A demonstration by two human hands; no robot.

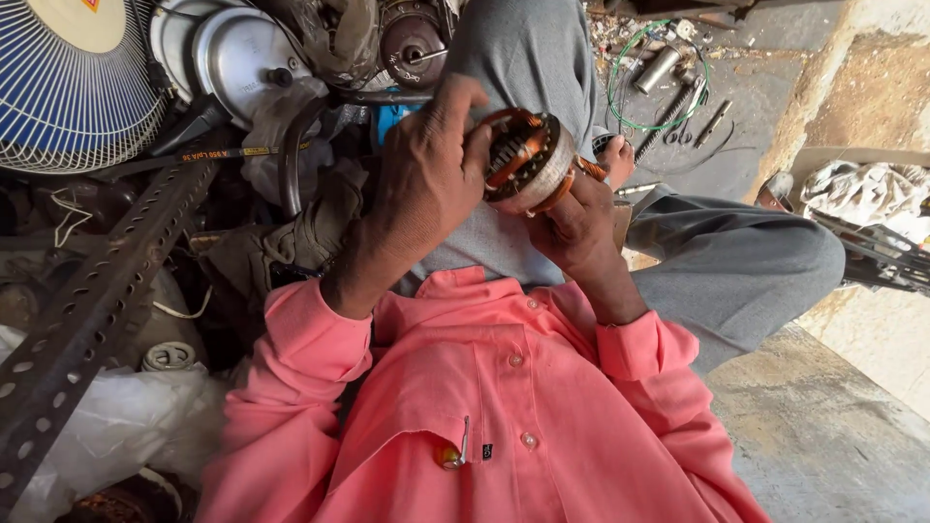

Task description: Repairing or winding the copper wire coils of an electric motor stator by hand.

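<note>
A round motor stator (528, 158) with copper windings and a grey metal ring is held up in front of my chest, above my lap. My left hand (426, 179) grips its left side, fingers curled over the top edge. My right hand (573, 225) supports it from below and to the right, thumb against the rim. Both arms wear pink shirt sleeves. My grey trousers (736, 261) stretch out to the right over the concrete floor.
A blue fan grille (73, 92) sits at the top left, with metal motor covers (242, 48) beside it. A perforated steel angle bar (92, 300) runs diagonally on the left. Green wire (635, 44), bolts and small tools lie on the floor beyond my knee.
</note>
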